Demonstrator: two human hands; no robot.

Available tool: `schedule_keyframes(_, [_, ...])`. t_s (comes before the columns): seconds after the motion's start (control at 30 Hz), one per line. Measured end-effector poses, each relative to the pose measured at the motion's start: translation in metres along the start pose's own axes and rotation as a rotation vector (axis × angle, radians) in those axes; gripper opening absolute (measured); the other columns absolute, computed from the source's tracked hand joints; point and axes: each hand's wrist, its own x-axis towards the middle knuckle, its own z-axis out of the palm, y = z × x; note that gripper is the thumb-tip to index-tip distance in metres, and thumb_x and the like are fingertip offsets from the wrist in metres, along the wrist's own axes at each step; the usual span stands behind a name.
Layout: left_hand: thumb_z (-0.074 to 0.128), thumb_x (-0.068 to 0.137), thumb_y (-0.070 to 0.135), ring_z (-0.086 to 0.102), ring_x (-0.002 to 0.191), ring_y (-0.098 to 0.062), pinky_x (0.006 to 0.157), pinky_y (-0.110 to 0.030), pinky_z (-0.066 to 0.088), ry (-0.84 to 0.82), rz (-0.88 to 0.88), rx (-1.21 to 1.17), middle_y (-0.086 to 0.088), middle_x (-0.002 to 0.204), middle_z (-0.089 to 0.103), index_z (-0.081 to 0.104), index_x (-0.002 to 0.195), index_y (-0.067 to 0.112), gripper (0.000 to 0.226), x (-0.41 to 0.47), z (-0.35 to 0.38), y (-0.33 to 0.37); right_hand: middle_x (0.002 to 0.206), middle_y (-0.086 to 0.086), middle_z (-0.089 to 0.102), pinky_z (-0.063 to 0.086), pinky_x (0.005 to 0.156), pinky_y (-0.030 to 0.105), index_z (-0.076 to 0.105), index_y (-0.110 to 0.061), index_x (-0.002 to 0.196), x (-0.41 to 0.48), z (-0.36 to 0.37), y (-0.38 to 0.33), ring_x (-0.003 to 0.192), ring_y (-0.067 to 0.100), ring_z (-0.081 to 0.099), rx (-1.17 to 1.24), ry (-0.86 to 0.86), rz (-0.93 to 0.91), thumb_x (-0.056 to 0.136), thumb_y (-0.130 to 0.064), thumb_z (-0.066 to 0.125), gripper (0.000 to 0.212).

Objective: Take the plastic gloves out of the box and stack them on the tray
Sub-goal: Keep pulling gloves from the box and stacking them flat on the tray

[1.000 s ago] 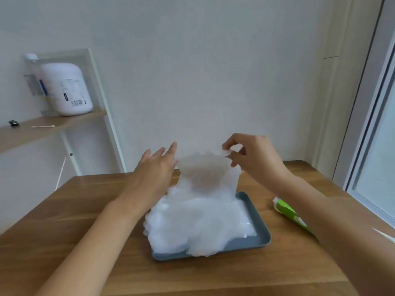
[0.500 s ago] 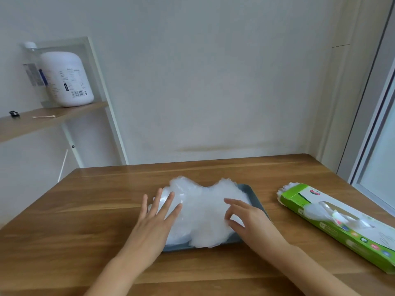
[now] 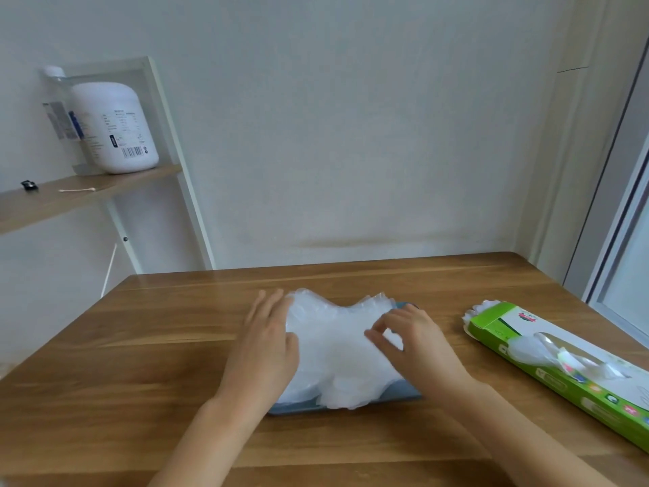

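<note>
Green box (image 3: 562, 367) — blue-grey tray (image 3: 298, 407) — translucent white gloves (image 3: 337, 349)

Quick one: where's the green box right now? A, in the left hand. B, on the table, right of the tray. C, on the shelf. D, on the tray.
B: the box lies flat on the table, to the right of the tray.
</note>
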Motion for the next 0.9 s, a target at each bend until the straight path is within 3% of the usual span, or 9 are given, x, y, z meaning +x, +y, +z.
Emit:
schedule_keyframes(0.07, [0.037,0.101,0.010,0.031,0.131,0.010,0.105,-0.002,0.016,0.025,0.065,-0.172,0.018,0.146,0.036,0.042,0.142,0.026,0.045,0.000,0.006,0.013,0.109,-0.010,0.065,0.038,0.089,0.014,0.067,-0.022,0.109,0.016,0.000,0.009,0.097,0.000,0.053,0.004,-0.026,0.036,0.096,-0.027,0.053,0.019])
schedule_keyframes(0.13, [0.038,0.101,0.011,0.044,0.110,0.015,0.091,0.005,0.025,-0.063,0.097,-0.287,0.021,0.131,0.051,0.051,0.135,0.030,0.040,0.000,0.018,0.029,0.132,-0.010,0.056,0.032,0.096,0.012,0.059,-0.025,0.126,0.026,0.007,0.016,0.119,0.005,0.050,-0.010,-0.187,0.043,0.099,-0.021,0.048,0.029])
schedule_keyframes(0.23, [0.036,0.103,0.018,0.047,0.119,0.008,0.103,-0.008,0.033,-0.228,0.129,-0.323,0.020,0.131,0.055,0.053,0.135,0.034,0.039,-0.001,0.047,0.045,0.151,-0.008,0.036,0.016,0.115,0.027,0.042,-0.029,0.141,0.030,0.017,0.023,0.142,0.013,0.026,-0.069,-0.466,0.020,0.102,-0.026,0.040,0.040])
schedule_keyframes(0.33, [0.033,0.105,0.022,0.049,0.124,0.000,0.108,-0.017,0.037,-0.289,0.122,-0.262,0.013,0.136,0.056,0.049,0.139,0.030,0.039,0.000,0.069,0.046,0.156,-0.009,0.025,-0.003,0.116,0.025,0.031,-0.028,0.147,0.025,0.018,0.026,0.145,0.008,0.014,-0.190,-0.567,-0.039,0.102,-0.030,0.036,0.045])
schedule_keyframes(0.47, [0.028,0.106,0.026,0.036,0.138,-0.006,0.117,-0.024,0.026,-0.371,0.042,-0.216,0.006,0.151,0.040,0.033,0.150,0.024,0.044,0.004,0.076,0.043,0.155,-0.010,0.028,-0.008,0.116,0.028,0.030,-0.031,0.148,0.019,0.014,0.027,0.144,0.006,0.016,-0.248,-0.572,-0.024,0.098,-0.051,0.035,0.053])
schedule_keyframes(0.57, [0.021,0.106,0.037,0.006,0.149,-0.016,0.120,-0.035,0.000,-0.532,-0.014,0.020,-0.002,0.162,0.010,0.014,0.155,0.018,0.053,0.007,0.076,0.037,0.148,-0.008,0.041,-0.013,0.113,0.027,0.035,-0.028,0.145,0.016,0.011,0.028,0.141,0.007,0.025,-0.379,-0.547,-0.063,0.096,-0.059,0.029,0.059])
schedule_keyframes(0.63, [0.016,0.103,0.050,-0.004,0.150,-0.025,0.119,-0.040,-0.007,-0.577,-0.126,0.196,-0.009,0.163,-0.001,0.004,0.155,0.017,0.063,0.008,0.073,0.030,0.149,-0.008,0.040,-0.016,0.111,0.027,0.035,-0.027,0.146,0.014,0.009,0.029,0.141,0.008,0.025,-0.403,-0.557,-0.061,0.095,-0.061,0.027,0.062])
schedule_keyframes(0.77, [0.009,0.098,0.061,-0.006,0.148,-0.035,0.117,-0.045,-0.011,-0.549,-0.351,0.482,-0.022,0.160,0.001,0.005,0.155,0.007,0.078,0.008,0.052,0.017,0.151,-0.005,0.037,-0.014,0.116,0.035,0.033,-0.024,0.147,0.012,0.004,0.033,0.143,0.010,0.024,-0.467,-0.613,-0.020,0.093,-0.065,0.026,0.069])
schedule_keyframes(0.9, [0.010,0.102,0.051,0.004,0.148,-0.037,0.119,-0.047,-0.003,-0.405,-0.369,0.593,-0.023,0.159,0.008,0.011,0.154,0.003,0.070,0.013,0.025,0.017,0.132,-0.004,0.057,-0.018,0.111,0.031,0.048,-0.026,0.138,0.013,0.000,0.033,0.130,0.007,0.044,-0.447,-0.515,-0.003,0.086,-0.073,0.025,0.074])
